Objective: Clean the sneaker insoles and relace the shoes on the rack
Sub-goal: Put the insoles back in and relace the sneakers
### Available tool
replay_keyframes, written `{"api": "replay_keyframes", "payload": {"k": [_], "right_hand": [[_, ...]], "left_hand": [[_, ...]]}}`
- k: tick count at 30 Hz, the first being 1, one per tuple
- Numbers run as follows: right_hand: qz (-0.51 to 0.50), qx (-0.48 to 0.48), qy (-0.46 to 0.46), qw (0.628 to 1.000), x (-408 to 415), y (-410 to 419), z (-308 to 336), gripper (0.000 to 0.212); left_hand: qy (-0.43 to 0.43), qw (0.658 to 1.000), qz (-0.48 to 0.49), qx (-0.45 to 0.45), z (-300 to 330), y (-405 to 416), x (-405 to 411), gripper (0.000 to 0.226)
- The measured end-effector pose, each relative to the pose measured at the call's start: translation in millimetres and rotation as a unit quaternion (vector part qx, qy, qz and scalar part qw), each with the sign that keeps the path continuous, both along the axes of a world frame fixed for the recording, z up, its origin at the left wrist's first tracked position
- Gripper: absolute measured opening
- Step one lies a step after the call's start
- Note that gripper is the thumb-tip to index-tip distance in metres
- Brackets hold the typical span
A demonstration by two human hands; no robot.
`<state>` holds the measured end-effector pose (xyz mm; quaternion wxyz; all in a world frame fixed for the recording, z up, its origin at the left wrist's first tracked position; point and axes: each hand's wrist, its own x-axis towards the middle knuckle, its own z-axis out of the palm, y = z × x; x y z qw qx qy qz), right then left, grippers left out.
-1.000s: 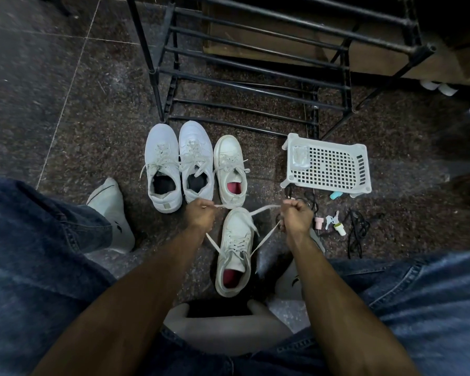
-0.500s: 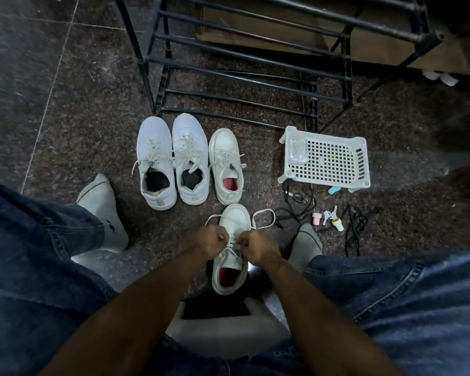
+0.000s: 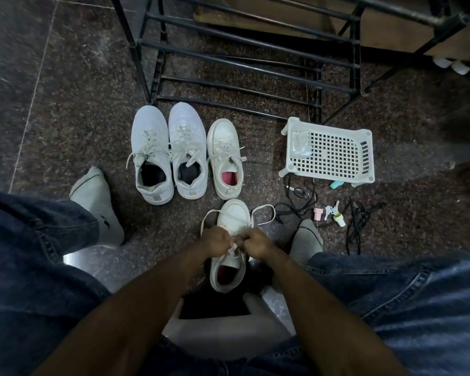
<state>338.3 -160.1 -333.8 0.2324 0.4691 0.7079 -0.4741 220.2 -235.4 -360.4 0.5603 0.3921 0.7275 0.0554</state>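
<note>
Resting on the dark floor [image 3: 65, 109], the near sneaker [image 3: 229, 256] with the pink insole is placed just in front of a row of three white shoes. The left hand [image 3: 217, 241] and the right hand [image 3: 255, 244] are met over its tongue, and its white lace [image 3: 263, 215] is pinched by both, as far as can be judged through the blur. One loop of lace is seen at each side of its toe. Beyond the row, the black rack [image 3: 242, 63] is stood. To its right, a white basket [image 3: 331, 150] is laid.
</note>
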Motion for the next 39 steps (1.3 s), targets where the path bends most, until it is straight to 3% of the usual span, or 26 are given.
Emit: {"api": "replay_keyframes", "payload": {"k": [2,8,10,13,14,16,19,23,29,32,35,39], "right_hand": [[-0.053,-0.032,0.027,0.998,-0.4,2.8,3.5,0.040],[-0.137,-0.071,0.058,0.986,1.6,-1.1,1.6,0.038],[-0.159,-0.043,0.053,0.985,5.2,-2.2,-12.3,0.032],[-0.181,0.029,0.042,0.982,15.6,1.9,-44.2,0.023],[-0.172,0.050,0.044,0.983,23.0,4.2,-67.1,0.020],[-0.139,0.069,0.048,0.987,28.6,5.4,-81.9,0.032],[-0.083,0.074,0.006,0.994,8.9,-3.0,-23.1,0.032],[-0.001,0.135,-0.024,0.991,1.3,-7.3,-3.2,0.025],[0.068,0.128,-0.059,0.988,-9.3,-4.7,-7.6,0.024],[0.058,0.103,-0.062,0.991,-10.1,-1.1,-12.3,0.016],[0.025,0.067,-0.037,0.997,-6.6,1.8,-18.8,0.009],[-0.065,-0.007,0.018,0.998,1.7,3.8,-24.4,0.034]], "left_hand": [[-0.070,0.995,0.073,-0.025,-1.2,-1.1,-3.9,0.019],[-0.153,0.970,0.190,0.003,-5.5,-9.8,-9.9,0.036],[-0.144,0.956,0.252,0.032,-7.0,-8.0,-5.7,0.034],[-0.046,0.943,0.315,0.095,-14.1,-5.7,-9.1,0.041],[-0.031,0.944,0.310,0.110,-16.9,-5.8,-12.1,0.039],[-0.039,0.955,0.267,0.120,-20.9,-8.4,-16.2,0.033],[-0.045,0.971,0.196,0.126,-20.4,-10.6,-14.2,0.034],[0.055,0.987,0.070,0.137,-9.1,-7.0,-7.0,0.012],[0.147,0.978,-0.117,0.085,-0.9,3.6,-1.3,0.025],[0.074,0.994,-0.025,0.082,-4.7,4.3,-3.4,0.032],[0.006,0.992,0.110,0.067,-13.6,6.1,-6.6,0.018],[-0.057,0.988,0.141,0.025,-11.9,6.1,-8.2,0.015]]}}
